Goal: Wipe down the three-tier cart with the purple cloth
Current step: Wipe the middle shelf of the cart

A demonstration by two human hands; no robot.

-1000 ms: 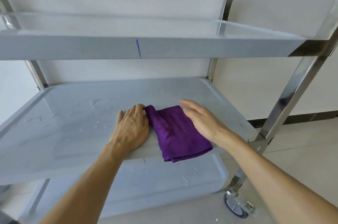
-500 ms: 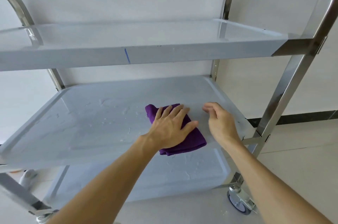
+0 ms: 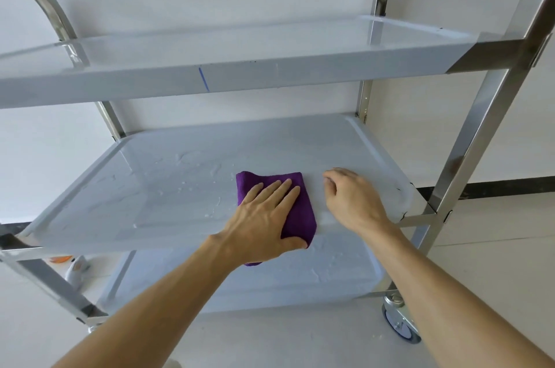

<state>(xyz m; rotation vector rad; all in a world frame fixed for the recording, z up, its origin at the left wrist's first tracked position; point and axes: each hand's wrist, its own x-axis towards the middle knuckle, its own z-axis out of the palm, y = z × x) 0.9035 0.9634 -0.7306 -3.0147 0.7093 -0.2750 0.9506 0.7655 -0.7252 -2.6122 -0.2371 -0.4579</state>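
Observation:
The folded purple cloth (image 3: 300,211) lies near the front right of the cart's middle shelf (image 3: 168,193), which is wet with droplets. My left hand (image 3: 264,220) presses flat on the cloth, fingers straight and spread, thumb at its near edge. My right hand (image 3: 351,199) hovers or rests just right of the cloth with fingers loosely curled, holding nothing. The top shelf (image 3: 270,73) runs across above, and the bottom shelf (image 3: 330,280) shows below, also wet.
Steel uprights (image 3: 480,115) and curved handles frame the cart at both sides. A caster wheel (image 3: 401,325) sits at the lower right. A white bottle (image 3: 76,270) stands on the floor at the left. A white wall is close behind.
My left hand moved from beside the cloth onto it and now presses it flat. My right hand let go of the cloth and drew off to the right. The view shifted.

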